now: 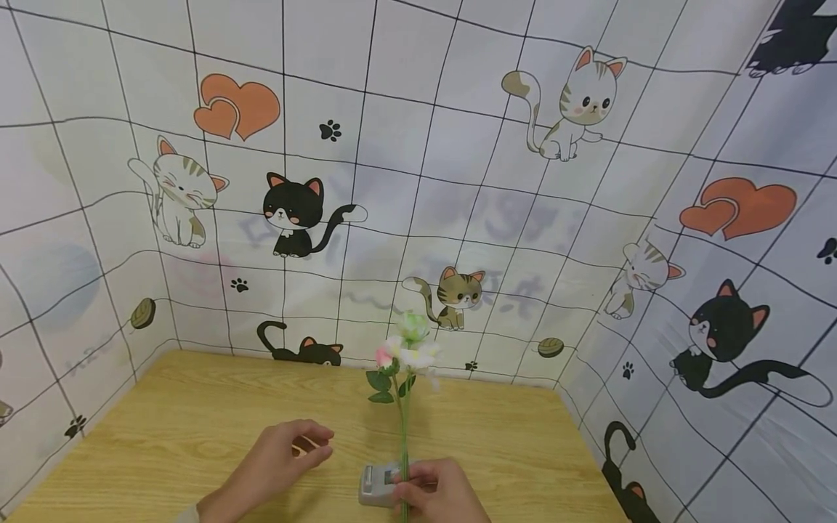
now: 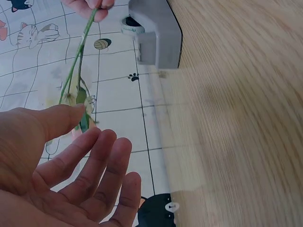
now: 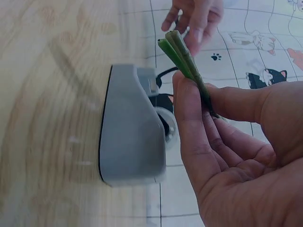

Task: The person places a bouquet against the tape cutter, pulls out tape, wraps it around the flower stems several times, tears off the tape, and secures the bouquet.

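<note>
My right hand (image 1: pixel 445 490) pinches a small bunch of flowers by the green stems (image 1: pixel 402 425), low down. White, pink and pale green blooms (image 1: pixel 412 350) top the bunch, which stands roughly upright in the head view. In the right wrist view, the cut stem ends (image 3: pixel 182 54) stick out past thumb and forefinger. Just behind the stems is a grey tape dispenser (image 1: pixel 373 496) on the table; its tape roll (image 3: pixel 166 126) shows in the right wrist view. To the left, my left hand (image 1: pixel 277 457) hovers with relaxed, slightly bent fingers, holding nothing.
The wood-grain table (image 1: pixel 229 392) meets a white cloth (image 1: pixel 366 290) with grid lines and cartoon cats behind it. Similar cloth rises along the left and right sides.
</note>
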The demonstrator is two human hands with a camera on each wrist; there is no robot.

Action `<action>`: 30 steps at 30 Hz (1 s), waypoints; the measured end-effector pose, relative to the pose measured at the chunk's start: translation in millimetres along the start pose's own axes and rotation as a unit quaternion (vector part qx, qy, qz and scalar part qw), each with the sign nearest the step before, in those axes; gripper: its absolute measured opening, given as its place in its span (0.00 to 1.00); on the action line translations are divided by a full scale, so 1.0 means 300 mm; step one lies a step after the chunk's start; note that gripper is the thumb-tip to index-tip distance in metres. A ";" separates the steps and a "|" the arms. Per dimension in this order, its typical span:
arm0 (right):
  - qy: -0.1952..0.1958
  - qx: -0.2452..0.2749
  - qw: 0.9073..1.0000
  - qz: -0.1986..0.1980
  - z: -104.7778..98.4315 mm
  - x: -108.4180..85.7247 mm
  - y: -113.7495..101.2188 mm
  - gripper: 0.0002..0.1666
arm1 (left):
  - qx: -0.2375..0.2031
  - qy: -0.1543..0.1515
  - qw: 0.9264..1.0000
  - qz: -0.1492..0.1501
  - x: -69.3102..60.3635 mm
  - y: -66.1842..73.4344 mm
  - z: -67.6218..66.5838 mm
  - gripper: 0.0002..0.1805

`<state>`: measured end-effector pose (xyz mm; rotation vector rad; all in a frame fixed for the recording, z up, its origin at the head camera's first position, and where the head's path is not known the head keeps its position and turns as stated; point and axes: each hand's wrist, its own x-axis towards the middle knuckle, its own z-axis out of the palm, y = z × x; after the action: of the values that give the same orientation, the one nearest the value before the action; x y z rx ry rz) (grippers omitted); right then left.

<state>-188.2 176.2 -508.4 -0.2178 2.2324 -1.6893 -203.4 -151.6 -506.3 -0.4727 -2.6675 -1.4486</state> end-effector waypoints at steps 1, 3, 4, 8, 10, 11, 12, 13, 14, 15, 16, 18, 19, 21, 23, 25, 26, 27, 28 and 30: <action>0.002 -0.004 1.000 0.004 -0.014 -0.002 0.000 0.06 | 0.008 0.003 1.000 0.004 -0.001 -0.005 -0.002 0.10; 0.004 -0.004 1.000 0.007 -0.043 -0.005 0.002 0.07 | 0.022 0.007 1.000 0.011 -0.005 -0.017 -0.007 0.11; 0.006 -0.006 1.000 0.008 -0.059 -0.007 0.002 0.08 | 0.029 0.009 0.999 0.016 -0.007 -0.022 -0.011 0.11; 0.006 -0.012 1.000 0.003 -0.125 -0.018 0.011 0.10 | 0.057 0.015 0.998 0.035 -0.016 -0.041 -0.026 0.14; 0.010 -0.023 1.000 -0.002 -0.158 -0.022 0.017 0.11 | 0.074 0.017 0.996 0.045 -0.019 -0.050 -0.033 0.16; 0.012 -0.029 1.000 -0.004 -0.173 -0.024 0.020 0.11 | 0.081 0.016 0.995 0.049 -0.020 -0.054 -0.037 0.18; 0.016 -0.036 0.999 -0.005 -0.188 -0.024 0.023 0.12 | 0.088 0.014 0.995 0.051 -0.021 -0.058 -0.041 0.19; 0.019 -0.042 0.999 -0.007 -0.202 -0.025 0.027 0.12 | 0.094 0.011 0.994 0.051 -0.022 -0.060 -0.045 0.21; 0.023 -0.048 0.999 -0.008 -0.215 -0.025 0.030 0.12 | 0.098 0.007 0.994 0.048 -0.022 -0.063 -0.050 0.22; 0.026 -0.054 0.998 -0.007 -0.228 -0.026 0.034 0.12 | 0.101 0.003 0.994 0.042 -0.022 -0.065 -0.054 0.23; 0.029 -0.058 0.998 -0.003 -0.239 -0.026 0.037 0.12 | 0.104 -0.003 0.994 0.034 -0.022 -0.066 -0.058 0.24; 0.035 -0.065 0.997 0.007 -0.259 -0.027 0.046 0.12 | 0.110 -0.012 0.994 0.021 -0.023 -0.070 -0.066 0.26; 0.038 -0.070 0.997 0.011 -0.268 -0.029 0.050 0.12 | 0.113 -0.016 0.993 0.015 -0.024 -0.071 -0.070 0.27; 0.046 -0.085 0.995 0.023 -0.285 -0.030 0.058 0.13 | 0.120 -0.023 0.992 0.013 -0.028 -0.076 -0.075 0.28; 0.054 -0.103 0.993 0.030 -0.303 -0.033 0.068 0.13 | 0.128 -0.025 0.991 0.018 -0.032 -0.081 -0.080 0.29; 0.064 -0.122 0.990 0.034 -0.320 -0.036 0.076 0.13 | 0.134 -0.028 0.990 0.021 -0.034 -0.084 -0.085 0.30; 0.070 -0.129 0.988 0.036 -0.330 -0.036 0.080 0.12 | 0.138 -0.028 0.990 0.021 -0.035 -0.085 -0.087 0.30; 0.074 -0.135 0.987 0.038 -0.340 -0.037 0.085 0.12 | 0.142 -0.026 0.989 0.021 -0.035 -0.087 -0.089 0.31; 0.078 -0.140 0.986 0.039 -0.350 -0.038 0.089 0.12 | 0.146 -0.024 0.989 0.020 -0.035 -0.088 -0.091 0.32; 0.083 -0.148 0.985 0.039 -0.370 -0.038 0.098 0.11 | 0.153 -0.021 0.988 0.023 -0.034 -0.091 -0.096 0.34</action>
<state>-214.4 288.5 -507.8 -0.0595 2.5751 -1.3749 -204.2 -191.9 -514.5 -0.5354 -2.8205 -1.0012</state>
